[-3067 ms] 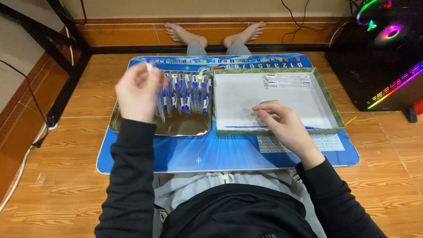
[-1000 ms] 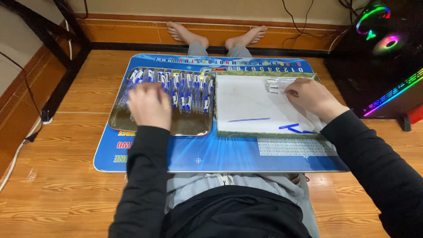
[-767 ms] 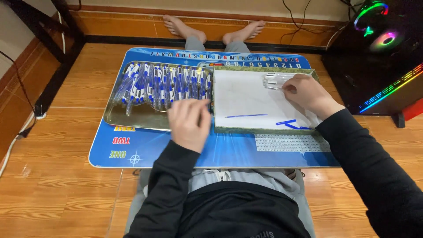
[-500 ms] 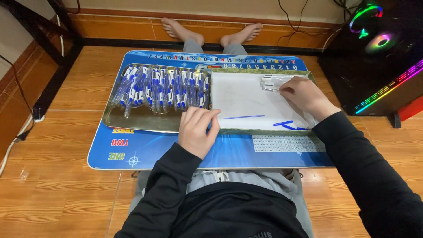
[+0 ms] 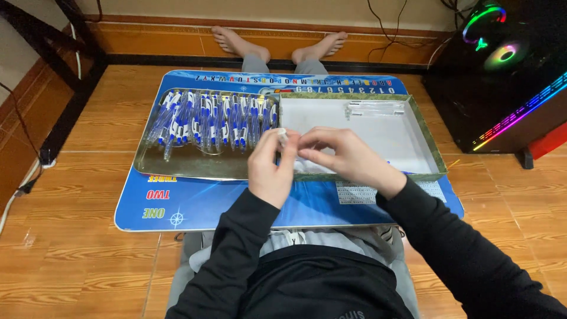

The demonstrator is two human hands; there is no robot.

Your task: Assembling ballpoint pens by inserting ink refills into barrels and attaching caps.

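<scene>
On a blue worktop (image 5: 195, 201) over wooden floor, two trays sit side by side. The left hand (image 5: 270, 168) has its grip clamped on a small clear pen part (image 5: 282, 137) over the white tray (image 5: 425, 147). The right hand (image 5: 345, 156) pinches together just beside it.

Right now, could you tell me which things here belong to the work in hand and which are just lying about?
In use:
left hand and right hand, together pinching a small clear pen part
metal tray of blue-and-white pens
white-lined box with clear pen barrels
blue lap table

Lying about:
lit computer tower
wall cables
</scene>
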